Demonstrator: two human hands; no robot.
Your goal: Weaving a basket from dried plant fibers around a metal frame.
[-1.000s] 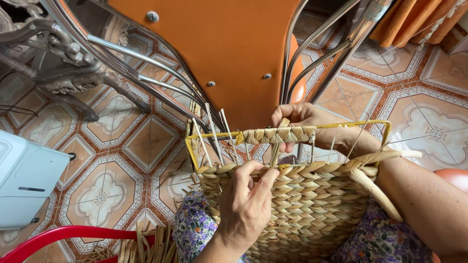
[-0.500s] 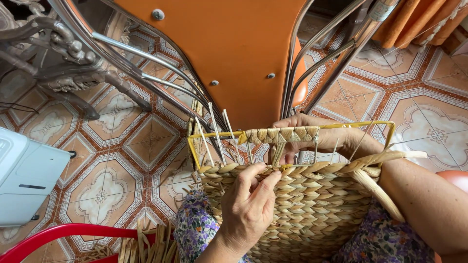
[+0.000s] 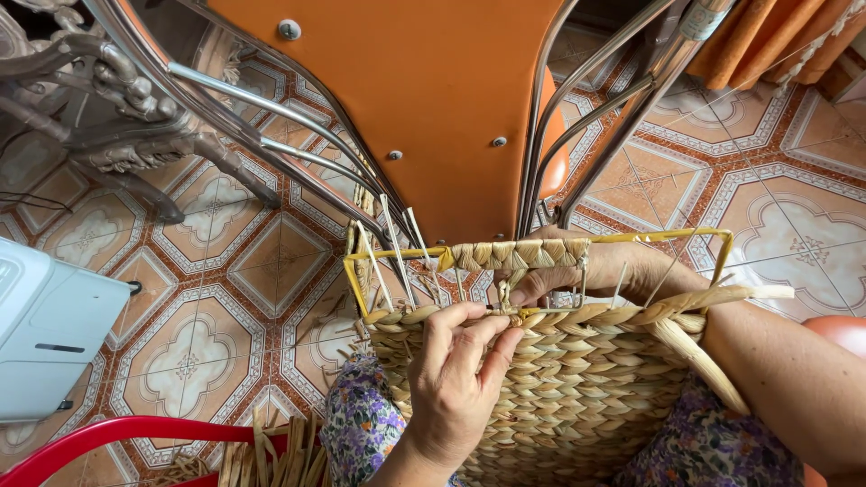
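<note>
Hardly anything has shifted since the earlier frames: the left hand (image 3: 456,388) has crept a little further up the basket (image 3: 577,406), and its fingertips now sit right at the top woven row instead of just below it. That basket rests in the person's lap, on the floral dress (image 3: 361,424), its open mouth facing away from them so the unfinished edge is within easy reach.

Left fingers are curled and pinched on a thin strand at the rim, thumb against forefinger, holding it taut beside the upright stakes (image 3: 388,261). Reaching in from the far side, the right hand (image 3: 586,271) has its fingers folded around the braided band (image 3: 519,254) and the yellow wire frame (image 3: 631,239), seemingly bracing both while the other hand works. Whether its thumb presses the strand too, I cannot tell; the weave hides it.

Loose stakes stand up at the left corner where the rows have not yet climbed. Beyond the work rises an orange chair (image 3: 433,99) on chrome legs, on patterned floor tiles (image 3: 189,352). A red tub rim (image 3: 117,437) with spare fibre sits near the left knee, a white appliance (image 3: 45,334) beside it.
</note>
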